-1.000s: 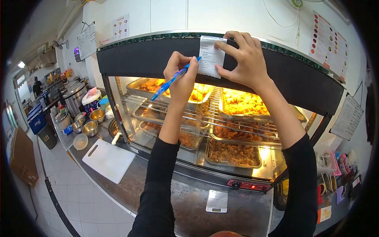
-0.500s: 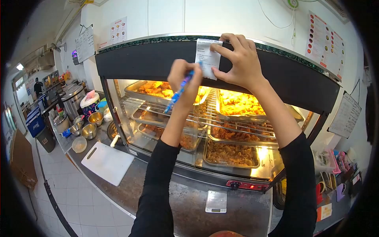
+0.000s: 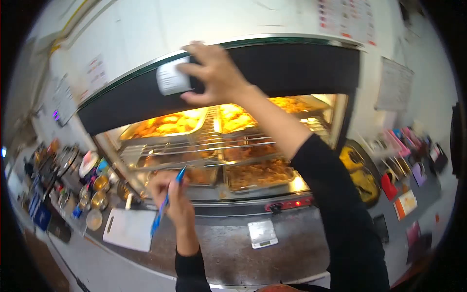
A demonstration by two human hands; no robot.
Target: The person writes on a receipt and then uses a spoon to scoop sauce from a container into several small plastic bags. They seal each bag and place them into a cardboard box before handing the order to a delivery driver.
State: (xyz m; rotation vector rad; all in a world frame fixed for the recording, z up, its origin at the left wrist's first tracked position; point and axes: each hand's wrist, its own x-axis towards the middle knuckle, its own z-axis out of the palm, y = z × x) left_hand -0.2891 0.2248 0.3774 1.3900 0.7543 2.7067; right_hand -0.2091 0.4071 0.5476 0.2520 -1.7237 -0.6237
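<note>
My left hand [image 3: 172,197] is closed around a blue pen [image 3: 168,202], low in front of the food warmer's glass, above the cutting board's right side. My right hand [image 3: 214,75] is raised at the dark top panel [image 3: 292,63] of the warmer. Its fingers and thumb are at the right edge of a white printed receipt [image 3: 172,78], which is blurred and looks bent; the print cannot be read. Behind the glass, metal trays [image 3: 258,176] of browned food sit on wire racks under warm light.
A white cutting board [image 3: 127,229] and a small scale [image 3: 262,234] lie on the counter [image 3: 219,258]. Metal bowls [image 3: 99,199] stand at the left. To the right are a dark tray with yellow food [image 3: 357,175] and a red-edged box [image 3: 405,204].
My left hand has dropped from the receipt with the pen. My right hand and the receipt have shifted left along the panel. The view has turned to the right.
</note>
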